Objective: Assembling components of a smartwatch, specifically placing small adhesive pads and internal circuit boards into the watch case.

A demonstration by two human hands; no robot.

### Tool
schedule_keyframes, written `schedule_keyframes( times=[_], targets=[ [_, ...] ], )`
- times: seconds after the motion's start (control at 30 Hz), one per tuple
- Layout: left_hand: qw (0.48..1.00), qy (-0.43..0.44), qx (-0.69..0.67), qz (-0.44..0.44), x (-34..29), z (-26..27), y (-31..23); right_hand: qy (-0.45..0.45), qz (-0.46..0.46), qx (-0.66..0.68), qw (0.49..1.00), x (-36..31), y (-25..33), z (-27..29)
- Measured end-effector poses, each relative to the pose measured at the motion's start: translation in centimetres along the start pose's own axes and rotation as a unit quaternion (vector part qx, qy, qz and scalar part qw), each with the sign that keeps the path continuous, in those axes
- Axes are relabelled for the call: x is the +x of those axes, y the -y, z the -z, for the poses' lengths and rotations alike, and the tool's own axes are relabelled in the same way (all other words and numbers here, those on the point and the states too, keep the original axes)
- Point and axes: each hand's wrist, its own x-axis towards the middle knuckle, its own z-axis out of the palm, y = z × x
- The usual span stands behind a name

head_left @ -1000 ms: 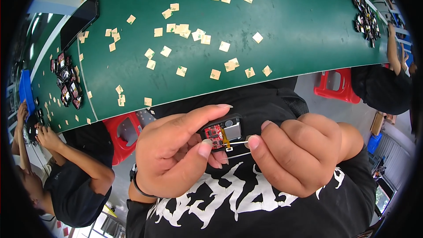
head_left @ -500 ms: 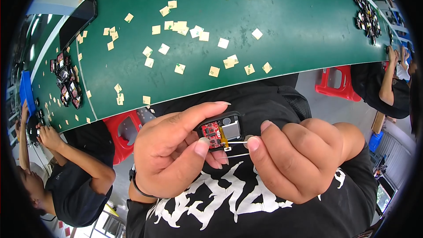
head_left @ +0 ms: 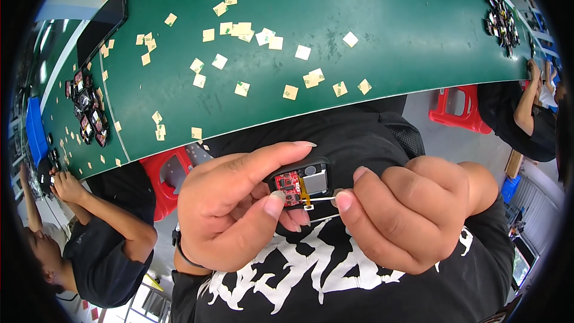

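My left hand (head_left: 230, 209) is closed around a small black device housing (head_left: 320, 162), thumb on its near edge and index finger along the far side. The housing is open, showing a red circuit board (head_left: 288, 186), a silver rectangular part (head_left: 315, 183) and an orange flex cable (head_left: 304, 194). A small white-and-gold connector end (head_left: 308, 207) sticks out past the near edge. My right hand (head_left: 406, 215) pinches metal tweezers (head_left: 324, 199) between thumb and index finger. One thin prong lies close to the cable end and the other passes below it; whether they touch it I cannot tell.
Beyond my hands, a green table (head_left: 382, 24) carries scattered cream adhesive squares (head_left: 275, 43). Piles of similar devices lie at left (head_left: 88, 107) and right (head_left: 501, 24). A red stool (head_left: 164, 182) stands at left, another red stool (head_left: 457, 110) at right. Co-workers (head_left: 110, 233) sit on both sides.
The housing and tweezers sit slightly lower in view, and the table has shifted a little upward. Both grips look the same.
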Motion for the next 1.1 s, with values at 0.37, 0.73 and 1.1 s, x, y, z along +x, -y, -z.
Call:
schedule_keyframes(
  times=[0.37,0.73,1.1],
  targets=[
    [0.999,-0.018,-0.016,0.034,0.2,0.0,-0.2,-0.01,-0.03,-0.053,0.998,0.0,0.6,-0.4],
    [0.994,-0.003,-0.066,0.081,0.0,0.3,0.1,-0.012,-0.067,0.009,0.998,-0.2,0.6,-0.7],
    [0.996,0.003,-0.038,0.075,0.1,0.3,0.0,-0.008,-0.011,0.022,1.0,-0.5,-0.6,-0.7]
  ],
)
